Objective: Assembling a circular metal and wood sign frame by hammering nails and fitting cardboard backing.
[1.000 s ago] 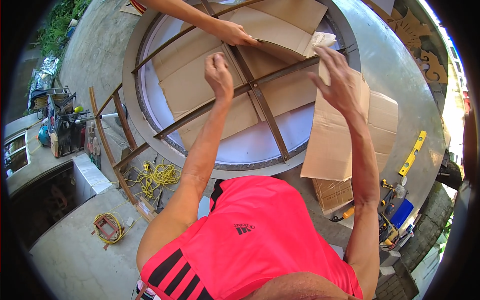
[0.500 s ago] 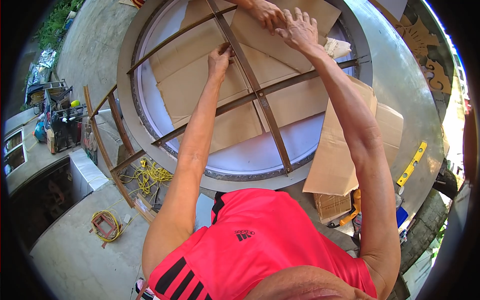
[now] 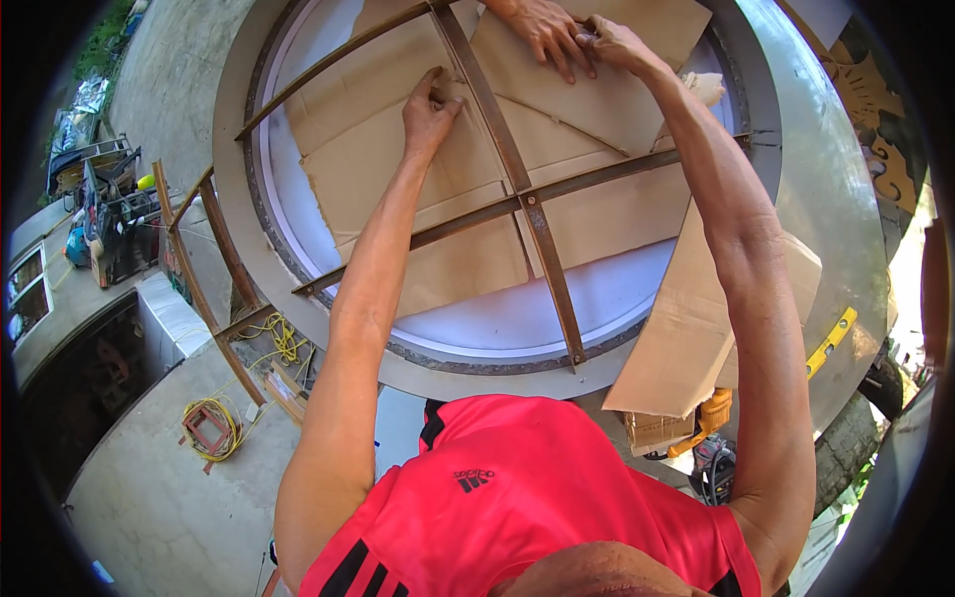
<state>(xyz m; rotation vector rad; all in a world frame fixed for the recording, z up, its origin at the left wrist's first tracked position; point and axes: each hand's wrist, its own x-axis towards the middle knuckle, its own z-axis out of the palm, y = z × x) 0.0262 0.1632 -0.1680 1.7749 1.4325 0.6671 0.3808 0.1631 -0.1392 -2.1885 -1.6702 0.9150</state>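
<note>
My left hand [image 3: 430, 117] is over flat brown cardboard [image 3: 363, 149], left of a rusty metal crossbar [image 3: 487, 109]. Its fingers are loosely curled, with a gap between thumb and forefinger and nothing visible in it. At the far side, my right hand [image 3: 615, 45] has its fingers pinched together; what they hold, if anything, is too small to make out. Close against those fingertips is another person's hand [image 3: 547, 32], spread over an upper cardboard sheet [image 3: 557, 104]. The crossed bars span a big round grey metal ring [image 3: 231, 189] with a white inner surface [image 3: 477, 320].
A folded cardboard piece [image 3: 662, 343] leans over the ring's near right edge. Further right lie a yellow spirit level [image 3: 832, 341] and an orange-yellow tool [image 3: 708, 418]. At left stand a rusty curved frame [image 3: 189, 259], coiled yellow cord [image 3: 227, 428] and cluttered equipment [image 3: 104, 219].
My right hand has gone from spread fingers to pinched ones beside the other person's hand, which has moved slightly right and spread. My left hand has moved slightly left, away from the crossbar, its fingers parting.
</note>
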